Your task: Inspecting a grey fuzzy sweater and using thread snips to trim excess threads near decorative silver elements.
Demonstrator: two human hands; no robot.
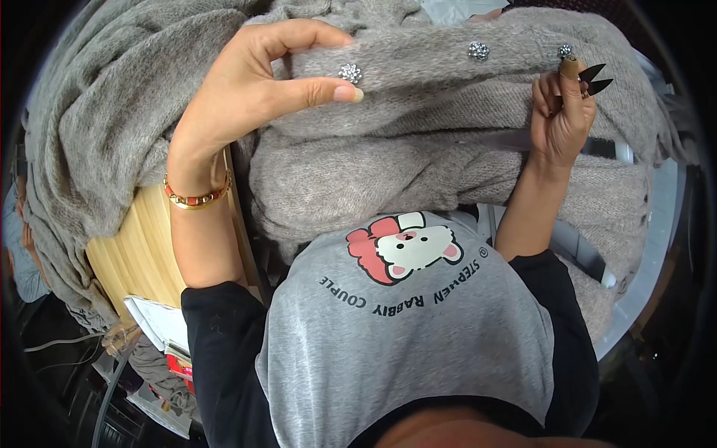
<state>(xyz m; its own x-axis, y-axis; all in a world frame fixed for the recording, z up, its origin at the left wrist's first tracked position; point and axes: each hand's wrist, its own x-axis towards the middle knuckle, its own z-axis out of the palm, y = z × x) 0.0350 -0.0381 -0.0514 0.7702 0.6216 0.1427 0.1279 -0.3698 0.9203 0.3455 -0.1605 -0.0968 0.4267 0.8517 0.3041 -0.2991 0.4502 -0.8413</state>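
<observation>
A grey-beige knitted garment (422, 63) is stretched between my hands, its band running from left to right. My left hand (261, 89) is closed on the band's left end, fingers behind and thumb in front, beside a sparkling silver button (349, 73). Another button (479, 51) of darker glitter sits on the band between the hands. At the right end, my right thumb, with a brownish cover on its tip, touches a third button (565, 51). My right hand (562, 119) is closed around small dark snips (595, 79), whose two pointed blades stick out apart; their handle is mostly hidden.
More grey knitwear (112, 112) is heaped at the left and spills over a light wooden surface (134, 257). A pale plastic tub rim (657, 246) curves around the right side. White papers (157, 321) lie at lower left, near cables. Another person's arm (28, 239) shows at the far left edge.
</observation>
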